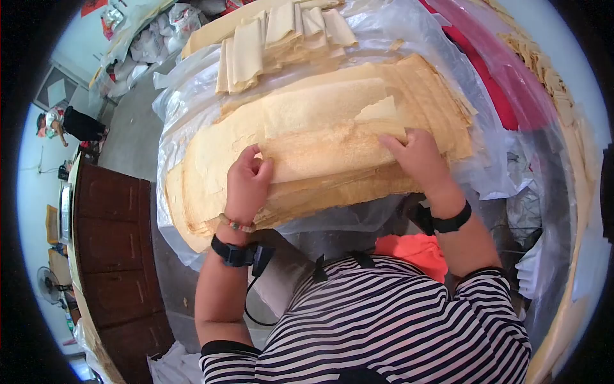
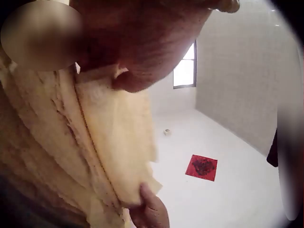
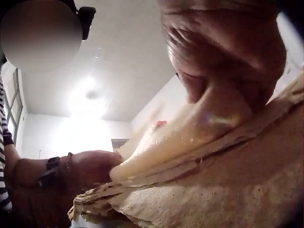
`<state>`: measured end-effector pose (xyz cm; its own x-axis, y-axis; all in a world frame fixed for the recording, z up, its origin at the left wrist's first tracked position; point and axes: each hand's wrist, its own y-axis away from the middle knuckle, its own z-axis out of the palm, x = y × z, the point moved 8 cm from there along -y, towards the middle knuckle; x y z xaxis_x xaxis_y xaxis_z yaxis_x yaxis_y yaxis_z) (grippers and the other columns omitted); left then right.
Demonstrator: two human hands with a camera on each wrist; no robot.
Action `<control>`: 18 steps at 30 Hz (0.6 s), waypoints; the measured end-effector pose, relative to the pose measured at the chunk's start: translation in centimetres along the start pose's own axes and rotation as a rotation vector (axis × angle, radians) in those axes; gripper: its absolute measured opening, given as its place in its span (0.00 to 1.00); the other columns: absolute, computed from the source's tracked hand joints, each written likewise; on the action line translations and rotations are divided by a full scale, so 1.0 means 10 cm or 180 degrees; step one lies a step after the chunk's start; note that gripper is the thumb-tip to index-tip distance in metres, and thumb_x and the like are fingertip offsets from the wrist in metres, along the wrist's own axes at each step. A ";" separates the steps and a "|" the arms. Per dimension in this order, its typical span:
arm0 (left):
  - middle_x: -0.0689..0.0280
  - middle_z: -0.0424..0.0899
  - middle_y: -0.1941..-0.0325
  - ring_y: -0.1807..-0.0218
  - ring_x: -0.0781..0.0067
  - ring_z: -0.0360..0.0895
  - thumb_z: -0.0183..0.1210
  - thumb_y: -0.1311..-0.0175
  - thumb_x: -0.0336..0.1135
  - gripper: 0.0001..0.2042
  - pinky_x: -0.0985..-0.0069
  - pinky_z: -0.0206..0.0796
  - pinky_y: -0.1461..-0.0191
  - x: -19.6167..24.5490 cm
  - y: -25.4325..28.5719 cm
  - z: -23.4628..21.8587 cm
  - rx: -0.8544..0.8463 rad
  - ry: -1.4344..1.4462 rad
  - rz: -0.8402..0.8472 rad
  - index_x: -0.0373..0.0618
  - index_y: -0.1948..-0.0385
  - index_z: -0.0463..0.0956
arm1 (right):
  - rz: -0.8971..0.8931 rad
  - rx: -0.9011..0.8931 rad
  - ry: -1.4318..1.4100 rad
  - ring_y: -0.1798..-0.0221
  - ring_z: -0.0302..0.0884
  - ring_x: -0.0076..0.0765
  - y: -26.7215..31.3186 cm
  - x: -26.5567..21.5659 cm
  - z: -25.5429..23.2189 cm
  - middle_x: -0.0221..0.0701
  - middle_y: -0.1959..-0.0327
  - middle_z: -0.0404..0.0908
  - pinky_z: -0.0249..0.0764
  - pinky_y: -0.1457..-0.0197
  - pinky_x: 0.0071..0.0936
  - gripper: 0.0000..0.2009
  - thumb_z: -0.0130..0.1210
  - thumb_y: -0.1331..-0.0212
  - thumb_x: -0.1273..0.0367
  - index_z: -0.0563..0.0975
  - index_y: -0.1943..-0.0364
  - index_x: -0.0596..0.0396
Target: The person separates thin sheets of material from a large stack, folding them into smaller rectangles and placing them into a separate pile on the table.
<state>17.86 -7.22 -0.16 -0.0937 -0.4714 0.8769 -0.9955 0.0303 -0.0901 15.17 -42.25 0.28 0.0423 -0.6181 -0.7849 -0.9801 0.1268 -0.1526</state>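
Note:
A broad stack of thin yellow sheets [image 1: 432, 102], resembling tofu skin, lies in front of me with browned, ragged edges. My left hand [image 1: 248, 185] pinches the near edge of the top thin yellow sheet [image 1: 320, 163] toward its left end. Farther right along that edge, my right hand [image 1: 422, 163] holds the sheet between thumb and fingers. Between the hands the sheet's near edge is raised off the layers below, as the right wrist view shows of the sheet [image 3: 156, 147]. A torn, paler patch [image 1: 377, 110] shows beyond the right hand.
Folded pale strips [image 1: 275, 38] are piled behind the stack. Clear plastic sheeting [image 1: 185, 109] lies under everything. A dark wooden cabinet [image 1: 112, 237] stands at left, with another person [image 1: 80, 125] beyond it. Red cloth [image 1: 483, 83] under pink plastic is at right.

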 end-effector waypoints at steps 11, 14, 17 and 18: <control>0.61 0.83 0.74 0.73 0.61 0.81 0.62 0.37 0.33 0.13 0.64 0.72 0.69 0.25 -0.03 0.09 0.0717 -0.1678 0.0209 0.46 0.51 0.80 | -0.0183 0.0696 0.1119 0.55 0.83 0.57 -0.10 -0.35 -0.06 0.48 0.61 0.85 0.78 0.52 0.47 0.20 0.66 0.43 0.57 0.83 0.52 0.55; 0.57 0.84 0.58 0.58 0.57 0.83 0.63 0.39 0.33 0.19 0.61 0.75 0.57 0.55 0.03 0.10 0.0891 -0.2156 0.0512 0.48 0.45 0.79 | -0.1784 0.1540 0.1694 0.41 0.79 0.53 0.13 -0.78 -0.14 0.44 0.44 0.81 0.75 0.39 0.44 0.25 0.71 0.49 0.61 0.80 0.45 0.51; 0.57 0.79 0.39 0.40 0.54 0.76 0.64 0.40 0.35 0.24 0.59 0.71 0.40 0.74 0.07 0.22 0.0708 -0.2918 0.2040 0.50 0.39 0.76 | -0.1988 -0.0451 0.0967 0.29 0.68 0.52 0.21 -0.57 0.26 0.39 0.32 0.73 0.67 0.28 0.46 0.30 0.74 0.54 0.65 0.79 0.42 0.46; 0.57 0.77 0.34 0.33 0.53 0.73 0.65 0.40 0.36 0.26 0.58 0.69 0.34 0.78 0.13 0.31 0.0545 -0.3163 0.2710 0.51 0.37 0.76 | -0.1982 -0.0416 0.0989 0.30 0.69 0.52 0.22 -0.55 0.23 0.39 0.33 0.74 0.67 0.28 0.45 0.29 0.73 0.53 0.64 0.79 0.43 0.47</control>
<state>15.90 -13.62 5.07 -0.5608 -0.8047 -0.1948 -0.6098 0.5607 -0.5602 13.19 -36.81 2.85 0.5643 -0.7407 -0.3646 -0.8078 -0.4044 -0.4287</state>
